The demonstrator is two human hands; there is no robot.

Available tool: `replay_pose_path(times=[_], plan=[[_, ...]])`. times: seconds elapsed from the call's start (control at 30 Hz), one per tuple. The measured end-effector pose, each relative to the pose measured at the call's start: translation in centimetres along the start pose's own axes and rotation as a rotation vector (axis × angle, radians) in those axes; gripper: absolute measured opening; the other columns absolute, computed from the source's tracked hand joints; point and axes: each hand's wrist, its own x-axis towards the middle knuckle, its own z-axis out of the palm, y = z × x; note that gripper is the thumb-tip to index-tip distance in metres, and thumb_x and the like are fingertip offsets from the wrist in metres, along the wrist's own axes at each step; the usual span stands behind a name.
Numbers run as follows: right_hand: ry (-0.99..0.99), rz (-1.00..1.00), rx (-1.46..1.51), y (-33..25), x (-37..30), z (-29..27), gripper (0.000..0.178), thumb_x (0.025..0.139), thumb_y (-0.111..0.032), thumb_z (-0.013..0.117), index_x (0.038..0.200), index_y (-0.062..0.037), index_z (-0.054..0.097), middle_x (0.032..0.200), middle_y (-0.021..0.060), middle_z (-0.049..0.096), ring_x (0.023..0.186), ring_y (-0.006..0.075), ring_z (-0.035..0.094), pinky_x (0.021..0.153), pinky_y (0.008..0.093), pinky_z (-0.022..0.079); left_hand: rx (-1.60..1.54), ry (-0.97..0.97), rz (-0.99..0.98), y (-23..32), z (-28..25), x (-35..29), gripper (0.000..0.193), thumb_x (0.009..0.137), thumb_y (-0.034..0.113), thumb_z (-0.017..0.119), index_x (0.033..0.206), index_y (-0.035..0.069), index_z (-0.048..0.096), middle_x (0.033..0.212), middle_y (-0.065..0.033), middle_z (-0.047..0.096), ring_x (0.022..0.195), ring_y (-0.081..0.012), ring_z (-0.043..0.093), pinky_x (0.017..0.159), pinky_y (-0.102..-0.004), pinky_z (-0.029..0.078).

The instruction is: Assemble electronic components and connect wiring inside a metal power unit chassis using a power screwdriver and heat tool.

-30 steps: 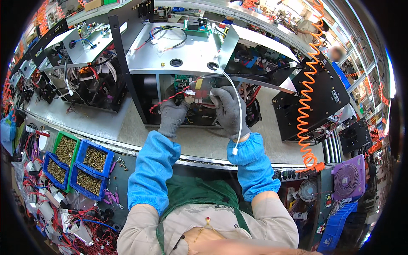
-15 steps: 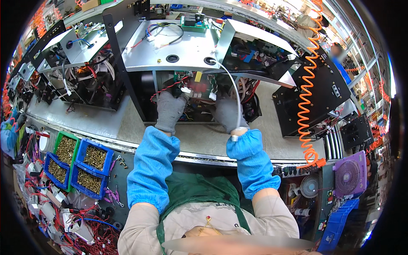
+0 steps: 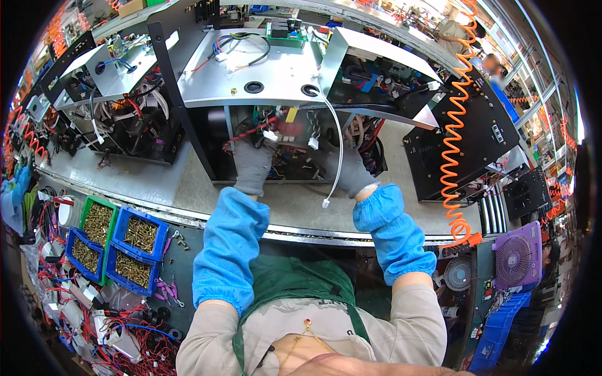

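Both hands wear grey gloves and reach into the open front of a metal-framed electrical machine [image 3: 216,89]. My left hand [image 3: 253,168] is on the left side of the opening, by a white plug [image 3: 271,135] and red wires [image 3: 246,133]; its fingertips are lost among the wiring. Farther right, my right hand [image 3: 346,170] reaches inward below another white plug [image 3: 313,143], its fingers in shadow. Whether either hand grips anything is hidden. A white cable [image 3: 340,135] comes out of a grommet and hangs in front of my right hand, its plug low over the bench.
Similar machines stand left [image 3: 135,128] and right [image 3: 461,147]. An orange coiled hose [image 3: 448,166] hangs at the right. Nearer left are blue bins [image 3: 141,235] and a green bin [image 3: 113,219] of brass screws, beside tangled wires [image 3: 157,341]. A purple fan [image 3: 517,255] stands right.
My right hand and forearm have shifted right, with the elbow farther out. The white cable's end, earlier at my right wrist, now hangs free to its left. My left hand has reached slightly deeper.
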Motion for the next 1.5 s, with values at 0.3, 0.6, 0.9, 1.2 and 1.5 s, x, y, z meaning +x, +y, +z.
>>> replay_pose_path(times=[0.3, 0.6, 0.9, 1.2, 1.5], plan=[[0.398, 0.192, 0.075, -1.9, -0.6, -2.3, 0.055, 0.081, -0.018, 0.063, 0.133, -0.0117, 0.045, 0.123, 0.0161, 0.055, 0.074, 0.0317, 0.066, 0.054, 0.0378, 0.054, 0.857, 0.149, 0.224, 2.9, 2.1, -1.0, 0.069, 0.082, 0.024, 0.065, 0.142, 0.005, 0.036, 0.119, -0.0242, 0.050, 0.107, -0.0424, 0.049, 0.091, -0.0474, 0.043], [0.248, 0.284, 0.043, -2.5, 2.2, -2.9, 0.065, 0.075, -0.014, 0.065, 0.136, -0.0142, 0.043, 0.103, 0.0191, 0.059, 0.082, 0.0381, 0.063, 0.068, 0.0443, 0.053, 0.900, 0.143, 0.399, 0.9, 2.0, 0.1, 0.096, 0.067, 0.035, 0.078, 0.143, 0.003, 0.028, 0.126, -0.0261, 0.042, 0.113, -0.0440, 0.044, 0.094, -0.0507, 0.040], [0.380, 0.296, 0.190, -0.9, -3.6, -1.5, 0.017, 0.083, -0.016, 0.062, 0.099, -0.0118, 0.063, 0.092, 0.0123, 0.065, 0.076, 0.0335, 0.064, 0.062, 0.0389, 0.051, 0.909, 0.128, 0.281, 3.1, 1.4, -1.0, 0.076, 0.075, 0.036, 0.074, 0.135, 0.003, 0.042, 0.120, -0.0252, 0.047, 0.109, -0.0400, 0.051, 0.089, -0.0436, 0.046], [0.274, 0.250, 0.010, -2.3, -0.2, -0.7, 0.020, 0.084, -0.024, 0.059, 0.098, -0.0112, 0.064, 0.081, 0.0135, 0.065, 0.070, 0.0312, 0.065, 0.056, 0.0402, 0.051, 0.948, -0.180, 0.071, 3.1, 1.4, -4.9, 0.029, 0.080, 0.010, 0.062, 0.109, 0.011, 0.062, 0.094, -0.0135, 0.062, 0.087, -0.0326, 0.061, 0.073, -0.0417, 0.051], [-0.052, 0.292, -0.035, -2.4, 1.6, -4.9, 0.017, 0.079, -0.020, 0.058, 0.090, -0.0107, 0.067, 0.077, 0.0156, 0.066, 0.070, 0.0357, 0.066, 0.062, 0.0466, 0.053, 0.943, -0.329, 0.142, 9.4, 0.4, -5.1, 0.015, 0.081, 0.016, 0.060, 0.096, 0.015, 0.064, 0.078, -0.0091, 0.063, 0.071, -0.0301, 0.064, 0.059, -0.0414, 0.052]])
